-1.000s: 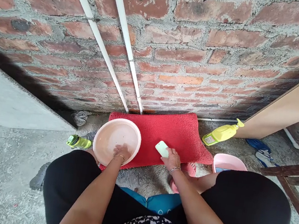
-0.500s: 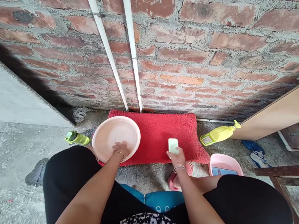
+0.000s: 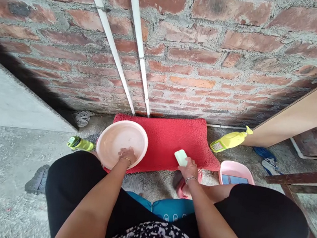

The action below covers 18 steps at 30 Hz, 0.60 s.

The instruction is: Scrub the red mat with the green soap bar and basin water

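My left hand (image 3: 128, 155) is lowered into a pale pink basin (image 3: 102, 138) at the left end of a red mat (image 3: 173, 137). Its fingers look spread in the shallow water, with nothing visible in them. Over the mat's right front part, my right hand (image 3: 190, 167) grips a flat, pale green, rounded-corner piece that looks like a phone case (image 3: 181, 157). A small dark spot shows near its far corner. The thumb and fingers hold its near end.
A yellow pump bottle (image 3: 229, 141) lies tilted at the mat's right. In front of it sits a pink tub (image 3: 237, 168) with a bluish flat thing inside. A green bottle (image 3: 80, 144) lies left of the basin. Behind are white pipes (image 3: 138, 32) and a brick wall (image 3: 197, 57).
My right hand has turned the pale green phone case, so its far end now leans further left. My left hand stays in the basin. The whole view has shifted slightly.
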Each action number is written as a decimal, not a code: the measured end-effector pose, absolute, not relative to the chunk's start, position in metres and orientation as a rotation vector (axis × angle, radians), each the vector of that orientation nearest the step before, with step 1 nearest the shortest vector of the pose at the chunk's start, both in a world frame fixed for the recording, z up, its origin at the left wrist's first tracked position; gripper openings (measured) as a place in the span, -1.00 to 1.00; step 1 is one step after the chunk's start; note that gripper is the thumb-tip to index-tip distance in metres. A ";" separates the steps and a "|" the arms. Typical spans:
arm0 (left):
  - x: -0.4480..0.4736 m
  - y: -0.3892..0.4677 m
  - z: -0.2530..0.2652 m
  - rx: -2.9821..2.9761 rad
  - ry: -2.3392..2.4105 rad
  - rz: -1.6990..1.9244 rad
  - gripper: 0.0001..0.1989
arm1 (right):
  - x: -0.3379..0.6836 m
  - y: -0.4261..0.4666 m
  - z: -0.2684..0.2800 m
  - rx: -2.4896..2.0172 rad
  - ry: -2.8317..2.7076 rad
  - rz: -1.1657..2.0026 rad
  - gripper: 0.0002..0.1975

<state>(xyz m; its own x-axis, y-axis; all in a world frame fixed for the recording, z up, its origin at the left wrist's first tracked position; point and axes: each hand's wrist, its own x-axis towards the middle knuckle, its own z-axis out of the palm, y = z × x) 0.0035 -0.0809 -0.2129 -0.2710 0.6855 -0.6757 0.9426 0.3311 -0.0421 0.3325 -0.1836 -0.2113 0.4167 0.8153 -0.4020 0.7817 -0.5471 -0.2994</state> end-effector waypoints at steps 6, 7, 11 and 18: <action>0.007 -0.083 -0.209 1.376 2.031 -0.633 0.02 | 0.373 -0.184 -0.221 -2.655 -1.005 0.535 -0.46; 0.008 -0.083 -0.208 1.373 2.028 -0.625 0.02 | 0.371 -0.179 -0.223 -2.623 -1.014 0.511 -0.47; 0.010 -0.088 -0.206 1.335 2.038 -0.565 -0.07 | 0.332 -0.152 -0.227 -2.482 -1.337 0.620 -0.47; 0.010 -0.093 -0.208 1.330 2.027 -0.546 -0.11 | 0.240 -0.114 -0.228 -2.250 -1.981 0.796 -0.48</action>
<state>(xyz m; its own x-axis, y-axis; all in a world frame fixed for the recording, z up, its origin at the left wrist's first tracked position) 0.0097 -0.0927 -0.2085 -0.2790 0.6481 -0.7086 0.9163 0.4005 0.0055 0.2396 -0.1139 -0.2283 0.0529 0.9365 -0.3467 0.9158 -0.1839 -0.3569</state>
